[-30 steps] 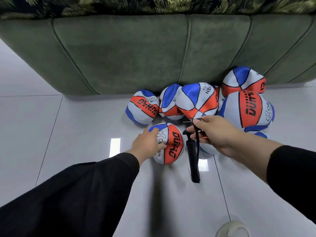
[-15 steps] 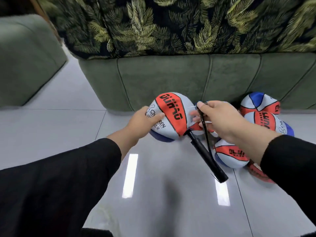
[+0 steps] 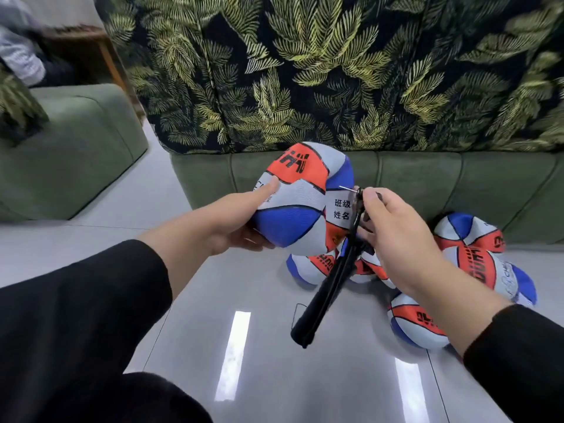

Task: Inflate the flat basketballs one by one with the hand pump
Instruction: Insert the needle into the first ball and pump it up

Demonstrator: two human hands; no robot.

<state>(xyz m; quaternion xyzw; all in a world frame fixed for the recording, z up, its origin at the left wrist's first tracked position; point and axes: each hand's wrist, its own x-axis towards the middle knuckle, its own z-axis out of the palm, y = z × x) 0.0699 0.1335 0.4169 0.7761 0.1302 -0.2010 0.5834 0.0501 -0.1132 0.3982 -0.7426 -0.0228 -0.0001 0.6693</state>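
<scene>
My left hand [image 3: 241,218] holds a flat, dented basketball [image 3: 300,196] in red, white and blue, lifted off the floor in front of the sofa. My right hand [image 3: 393,227] pinches the top end of a black hand pump [image 3: 329,288]; its thin metal needle [image 3: 346,188] points left at the ball's side, touching or nearly touching it. The pump body hangs down and to the left from my fingers. Several more flat basketballs [image 3: 485,270] lie on the floor under my right arm.
A green sofa base [image 3: 427,178] with a leaf-print cushion [image 3: 335,71] stands right behind the balls. A second green seat [image 3: 70,154] is at the left. Glossy grey floor tiles [image 3: 213,331] lie below my arms. My black sleeves fill the lower corners.
My left hand picked one ball from the floor pile and raised it. The right hand lifted the pump alongside, its needle now at the ball. My view tilted up toward the sofa.
</scene>
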